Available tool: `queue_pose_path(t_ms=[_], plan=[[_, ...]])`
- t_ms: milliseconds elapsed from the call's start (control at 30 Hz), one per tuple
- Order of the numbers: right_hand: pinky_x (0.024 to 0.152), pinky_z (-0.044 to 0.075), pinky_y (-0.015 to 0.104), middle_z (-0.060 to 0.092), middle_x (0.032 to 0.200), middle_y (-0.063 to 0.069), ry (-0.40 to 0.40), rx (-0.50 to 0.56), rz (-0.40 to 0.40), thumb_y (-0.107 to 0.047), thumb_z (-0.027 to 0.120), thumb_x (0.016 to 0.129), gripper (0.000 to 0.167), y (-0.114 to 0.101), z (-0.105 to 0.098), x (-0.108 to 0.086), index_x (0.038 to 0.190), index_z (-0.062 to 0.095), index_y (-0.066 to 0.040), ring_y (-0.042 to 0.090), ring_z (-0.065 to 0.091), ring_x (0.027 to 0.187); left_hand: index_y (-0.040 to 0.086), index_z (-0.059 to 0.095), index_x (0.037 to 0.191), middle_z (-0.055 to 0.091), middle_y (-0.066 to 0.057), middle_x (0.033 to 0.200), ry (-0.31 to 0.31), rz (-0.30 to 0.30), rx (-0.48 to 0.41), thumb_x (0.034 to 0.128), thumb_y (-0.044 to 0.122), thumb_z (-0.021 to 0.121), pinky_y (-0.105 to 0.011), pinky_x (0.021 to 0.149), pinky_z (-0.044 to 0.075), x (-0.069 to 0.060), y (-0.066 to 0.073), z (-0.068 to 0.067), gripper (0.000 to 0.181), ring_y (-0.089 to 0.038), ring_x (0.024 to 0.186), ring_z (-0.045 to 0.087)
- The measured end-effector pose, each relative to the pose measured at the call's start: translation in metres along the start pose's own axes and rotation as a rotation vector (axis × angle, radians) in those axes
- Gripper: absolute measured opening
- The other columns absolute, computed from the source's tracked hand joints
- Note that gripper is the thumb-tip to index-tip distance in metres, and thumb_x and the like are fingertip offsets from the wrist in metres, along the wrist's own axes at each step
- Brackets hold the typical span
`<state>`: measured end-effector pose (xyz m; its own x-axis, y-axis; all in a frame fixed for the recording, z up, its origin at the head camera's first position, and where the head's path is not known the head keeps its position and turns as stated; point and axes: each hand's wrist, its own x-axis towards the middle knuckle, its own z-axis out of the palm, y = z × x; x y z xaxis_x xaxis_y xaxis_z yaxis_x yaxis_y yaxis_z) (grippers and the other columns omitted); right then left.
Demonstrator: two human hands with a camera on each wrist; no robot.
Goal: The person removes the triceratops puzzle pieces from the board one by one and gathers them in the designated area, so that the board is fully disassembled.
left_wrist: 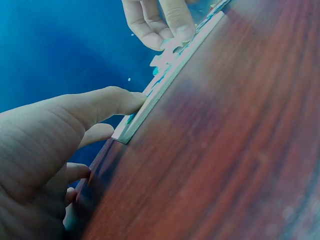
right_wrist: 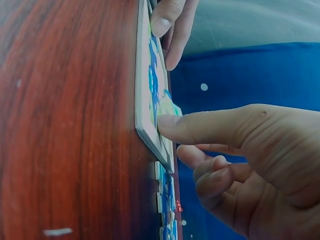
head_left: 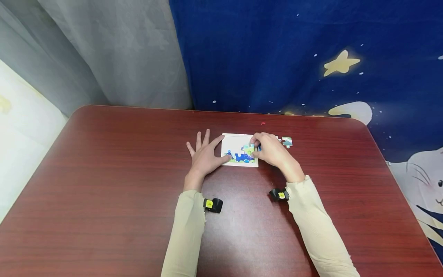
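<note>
Nearest the viewer, two cream sleeves [head_left: 185, 238] lie over the dark red wood-grain table [head_left: 121, 192], with a black strap [head_left: 214, 205] at each cuff. Beyond them, the left hand [head_left: 205, 157] spreads its fingers, thumb and index resting at the left side of the white puzzle tray [head_left: 231, 141]. The right hand [head_left: 273, 151] pinches a yellow-green jigsaw piece [right_wrist: 171, 106] between thumb and fingers, over the tray's right half. The tray's slightly longer axis runs left to right; blue fitted pieces [head_left: 239, 157] line its near edge, and its bare floor lies leftward and farther from the pinching fingertips. The right hand is also nearer the loose pieces [head_left: 287, 141]. The right wrist view shows these in a row past the tray's right end, mostly hidden overhead, and the pinched piece apparently raised. Farther off are a red scrap [head_left: 263, 123] and a blue curtain [head_left: 256, 54].
</note>
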<state>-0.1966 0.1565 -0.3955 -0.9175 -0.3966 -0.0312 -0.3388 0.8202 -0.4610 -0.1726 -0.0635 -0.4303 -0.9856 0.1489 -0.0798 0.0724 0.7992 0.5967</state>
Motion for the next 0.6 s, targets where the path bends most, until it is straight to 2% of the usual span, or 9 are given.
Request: queue_pose_path(t_ms=[300,433,600], plan=[[0.075,0.044,0.036,0.059,0.085,0.007,0.052,-0.023,-0.078,-0.014,0.076,0.073,0.027,0.005,-0.005,-0.002,0.094,0.064,-0.003,0.022,0.053,0.078,0.03,0.038,0.143,0.006,-0.01,0.155,0.003,0.012,0.001,0.0765,0.052,0.067,-0.061,0.099,-0.016,0.0,-0.001,0.001,0.075,-0.03,0.14,-0.01],[0.073,0.042,0.037,0.06,0.088,0.01,0.096,-0.011,-0.098,-0.015,0.074,0.075,0.028,0.011,-0.02,-0.009,0.098,0.063,-0.002,0.023,0.052,0.077,0.031,0.038,0.143,0.005,-0.009,0.155,0.002,0.007,-0.002,0.0762,0.052,0.067,-0.061,0.099,-0.017,0.0,-0.003,0.001,0.076,-0.03,0.14,-0.01],[0.067,0.041,0.035,0.06,0.088,0.011,0.156,-0.025,-0.09,-0.014,0.07,0.076,0.028,0.029,-0.047,-0.025,0.1,0.063,-0.003,0.021,0.05,0.07,0.031,0.038,0.143,0.005,-0.01,0.155,0.006,0.012,-0.007,0.0762,0.052,0.067,-0.061,0.099,-0.017,0.001,-0.003,0.001,0.076,-0.03,0.14,-0.01]])
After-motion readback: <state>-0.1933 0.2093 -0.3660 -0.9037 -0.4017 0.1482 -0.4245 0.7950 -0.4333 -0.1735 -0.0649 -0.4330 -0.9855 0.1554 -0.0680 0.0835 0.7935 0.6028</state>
